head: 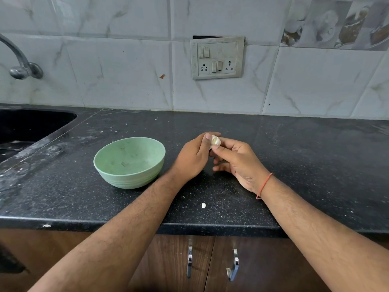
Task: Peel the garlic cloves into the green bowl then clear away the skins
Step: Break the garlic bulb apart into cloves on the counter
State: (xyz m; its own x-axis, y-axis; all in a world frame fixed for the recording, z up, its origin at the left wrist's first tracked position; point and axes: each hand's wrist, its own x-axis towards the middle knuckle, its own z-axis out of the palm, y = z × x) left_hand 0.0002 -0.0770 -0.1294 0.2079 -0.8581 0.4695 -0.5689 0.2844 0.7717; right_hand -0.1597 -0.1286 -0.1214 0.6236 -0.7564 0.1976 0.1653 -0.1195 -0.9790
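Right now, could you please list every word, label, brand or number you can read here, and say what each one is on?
None can be read.
Switch panel: no lettering shows.
Green bowl: only small specks inside, no text.
Picture tiles: images only.
Garlic clove, held by left hand and right hand: unmarked.

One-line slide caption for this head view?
Both hands, left hand and right hand, pinch a garlic clove over the black counter, right of the green bowl.

You had two hands (192, 157) (237, 159) on one garlic clove (215, 141), one green bowl (129, 163) left of them, and one skin scrap (203, 205) on the desk (294, 165) nearer you.
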